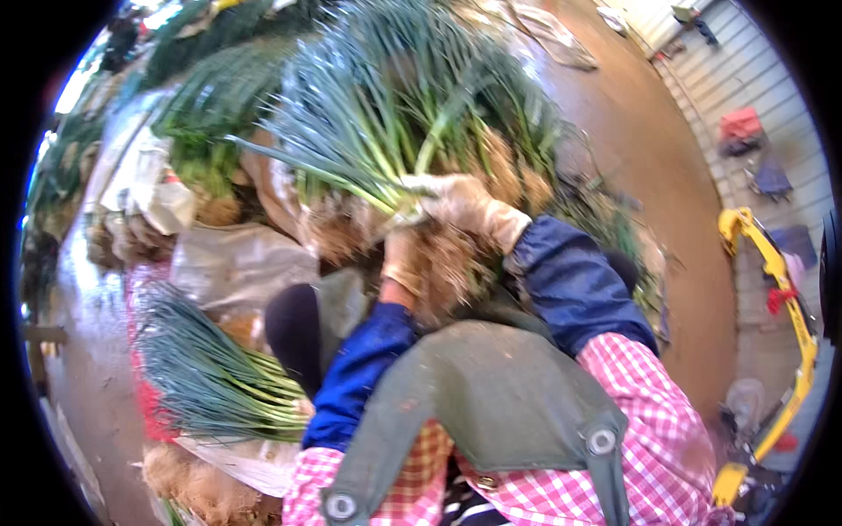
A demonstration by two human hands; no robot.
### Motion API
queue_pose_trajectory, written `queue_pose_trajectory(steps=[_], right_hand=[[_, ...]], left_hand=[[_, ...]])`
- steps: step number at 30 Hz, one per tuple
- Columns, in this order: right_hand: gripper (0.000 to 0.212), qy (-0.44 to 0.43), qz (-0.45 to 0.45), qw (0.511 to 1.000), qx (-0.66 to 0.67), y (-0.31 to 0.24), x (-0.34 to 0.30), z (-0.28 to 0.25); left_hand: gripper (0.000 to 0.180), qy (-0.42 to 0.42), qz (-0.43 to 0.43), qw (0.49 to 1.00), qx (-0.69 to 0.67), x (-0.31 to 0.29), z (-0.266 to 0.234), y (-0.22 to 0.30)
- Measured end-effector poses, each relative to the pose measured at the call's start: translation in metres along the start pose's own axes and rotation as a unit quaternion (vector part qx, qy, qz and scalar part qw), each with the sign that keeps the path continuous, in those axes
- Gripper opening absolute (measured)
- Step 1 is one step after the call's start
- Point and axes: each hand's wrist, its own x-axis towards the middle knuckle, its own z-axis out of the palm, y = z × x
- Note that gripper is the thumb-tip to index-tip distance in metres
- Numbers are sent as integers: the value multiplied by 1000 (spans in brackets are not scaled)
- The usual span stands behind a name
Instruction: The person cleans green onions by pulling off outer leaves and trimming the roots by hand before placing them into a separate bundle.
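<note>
A bunch of green onions (373,167) is between my hands, its blue-green leaves fanning up and away and its tangled roots (452,267) hanging toward my lap. My right hand (465,206), in a pale glove, closes over the white lower stems. Below and to the left, my left hand (403,259), also gloved, is wrapped around the bunch near the roots; its fingertips are partly hidden. More green onions (517,114) with brown roots stand just behind, so the leaves overlap and where the held bunch ends cannot be made out.
Trimmed-looking green onions (219,377) lie at my left over a red net and pale sacking (246,259). Other bundles (206,149) stand at the far left. Loose leaves (605,219) litter the brown floor (658,158) at right. A yellow curved metal frame (789,333) stands by the ribbed wall.
</note>
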Motion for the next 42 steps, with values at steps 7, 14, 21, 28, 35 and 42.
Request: queue_pose_trajectory(steps=[7, 14, 21, 28, 35, 42], right_hand=[[12, -72, -10, 956, -283, -26, 18, -2], [37, -148, 150, 891, 402, -2, -7, 17], [40, -93, 298, 920, 239, 40, -85, -129], [35, -334, 442, 641, -531, 123, -226, -249], [51, -113, 260, 923, 262, 8, -26, -39], [38, -161, 70, 949, 263, 40, 2, 17]], left_hand=[[31, 21, 135, 963, 233, 5, -40, 1], [25, 5, 109, 994, 21, -5, -42, 0], [16, 79, 66, 989, 109, -31, 27, 14], [34, 92, 128, 970, 183, -1, -9, 4], [30, 99, 124, 973, 167, -17, -11, 11], [20, 113, 111, 967, 198, -13, -9, 7]])
